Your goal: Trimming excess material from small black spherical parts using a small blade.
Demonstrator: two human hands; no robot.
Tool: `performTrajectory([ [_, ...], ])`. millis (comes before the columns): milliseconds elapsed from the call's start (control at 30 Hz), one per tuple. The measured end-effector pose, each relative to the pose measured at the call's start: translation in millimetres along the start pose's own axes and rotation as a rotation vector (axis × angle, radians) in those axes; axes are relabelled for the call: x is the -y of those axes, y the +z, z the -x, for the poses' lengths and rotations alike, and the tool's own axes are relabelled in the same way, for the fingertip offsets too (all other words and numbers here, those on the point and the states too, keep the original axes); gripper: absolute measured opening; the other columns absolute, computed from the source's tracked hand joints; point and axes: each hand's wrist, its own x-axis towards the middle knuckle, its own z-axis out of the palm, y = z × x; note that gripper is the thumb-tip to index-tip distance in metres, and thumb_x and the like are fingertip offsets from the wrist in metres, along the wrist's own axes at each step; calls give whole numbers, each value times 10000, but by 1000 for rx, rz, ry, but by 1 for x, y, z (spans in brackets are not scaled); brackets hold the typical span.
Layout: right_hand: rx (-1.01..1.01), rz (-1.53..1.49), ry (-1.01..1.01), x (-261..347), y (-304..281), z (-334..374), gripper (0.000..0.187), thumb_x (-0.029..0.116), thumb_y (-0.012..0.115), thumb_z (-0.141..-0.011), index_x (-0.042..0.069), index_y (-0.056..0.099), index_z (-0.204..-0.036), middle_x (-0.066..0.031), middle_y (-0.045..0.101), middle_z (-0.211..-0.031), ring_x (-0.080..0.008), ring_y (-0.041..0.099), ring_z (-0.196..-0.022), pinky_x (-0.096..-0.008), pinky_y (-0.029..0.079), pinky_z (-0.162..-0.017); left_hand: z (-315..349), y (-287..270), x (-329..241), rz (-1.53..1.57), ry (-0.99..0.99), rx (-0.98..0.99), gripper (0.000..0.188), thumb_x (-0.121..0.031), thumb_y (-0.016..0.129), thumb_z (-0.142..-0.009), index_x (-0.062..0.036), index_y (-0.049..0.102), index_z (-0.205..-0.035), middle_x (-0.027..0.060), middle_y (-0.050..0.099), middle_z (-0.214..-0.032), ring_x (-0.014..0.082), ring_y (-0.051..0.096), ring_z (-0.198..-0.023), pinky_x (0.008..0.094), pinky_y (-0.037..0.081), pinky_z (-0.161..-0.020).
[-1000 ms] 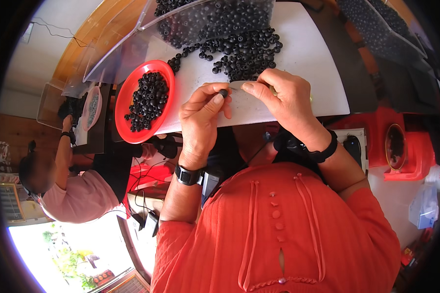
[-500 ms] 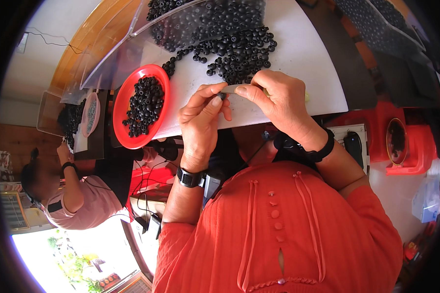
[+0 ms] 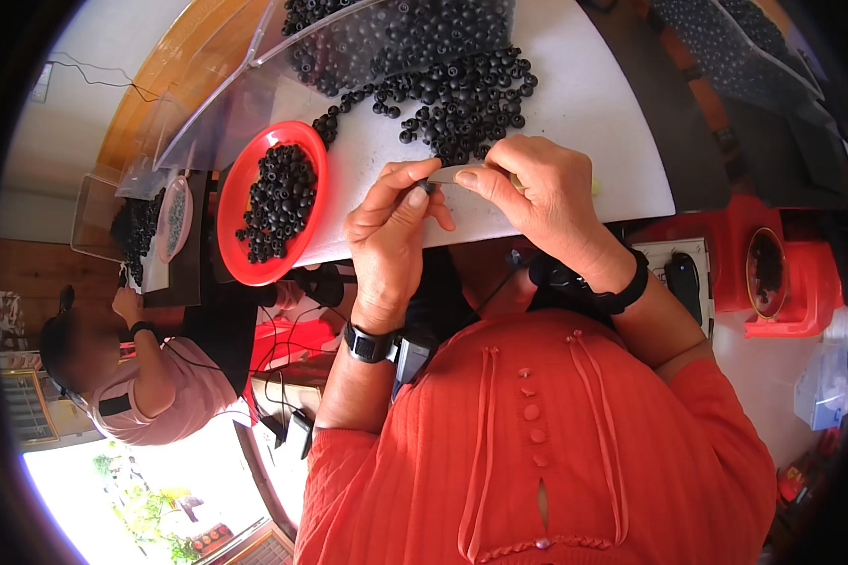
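Over the near edge of the white table, my left hand pinches a small black bead-like piece between thumb and fingers. My right hand grips a small knife with a grey blade, its tip against the black piece. Just beyond my hands lies a loose pile of round black bead-like pieces, several with holes showing. To the left, a red plate carries many more black pieces. The knife's handle is hidden in my right fist.
A clear plastic bin with black pieces stands at the far side. Another person works at a table on the left, near a pink plate. Red stools stand at the right, and cables hang at lower left.
My hands stay nearly in place, the blade still at the black piece. The other person's arm at left has shifted slightly.
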Motion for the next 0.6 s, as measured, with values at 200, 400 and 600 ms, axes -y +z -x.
performTrajectory([
  [200, 2, -10, -32, -1, 0, -1, 426, 356, 809, -912, 91, 574, -675, -77, 554, -585, -280, 574, -524, -420, 417, -474, 0, 1, 2, 9, 19, -8, 263, 34, 556, -1047, 55, 683, -1277, 120, 635, -1143, 221, 654, -888, 344, 563, -777],
  [400, -2, 9, -63, -2, 1, 0, 427, 340, 830, -888, 92, 562, -667, -73, 550, -583, -276, 575, -534, -418, 421, -481, 0, 1, 1, 5, 1, -29, 251, 35, 559, -1041, 63, 683, -1257, 121, 638, -1126, 218, 653, -863, 341, 554, -775],
  [600, 8, -45, -43, 1, -1, 0, 425, 341, 842, -877, 86, 575, -665, -75, 557, -592, -271, 569, -534, -414, 412, -484, -1, 1, 2, 28, -3, -22, 252, 33, 562, -1040, 64, 687, -1257, 119, 644, -1118, 214, 654, -876, 341, 558, -773],
])
